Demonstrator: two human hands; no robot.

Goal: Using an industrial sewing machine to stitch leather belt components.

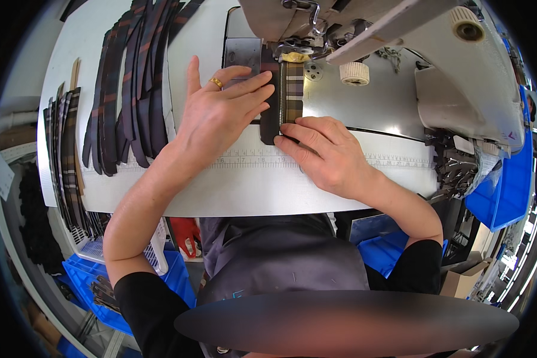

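Under the sewing machine's presser foot (298,48) lies a dark strip (269,126) with a metal-toothed zipper (281,95) along its right side. A plaid fabric strip (295,89) runs beside the teeth. My left hand (221,113) is palm down with its fingers stretched out, the tips touching the dark strip's left edge; a gold ring is on one finger. My right hand (328,155) holds the near end of the zipper piece, thumb and fingertips close together on it. What lies beneath those fingertips is hidden.
Long dark strips with reddish bands (128,89) lie at the table's left, beside a stack of plaid strips (65,143). A printed ruler (244,161) crosses the white tabletop (221,200). Metal parts (456,164) cluster at the right edge. Blue bins (504,185) stand around the table.
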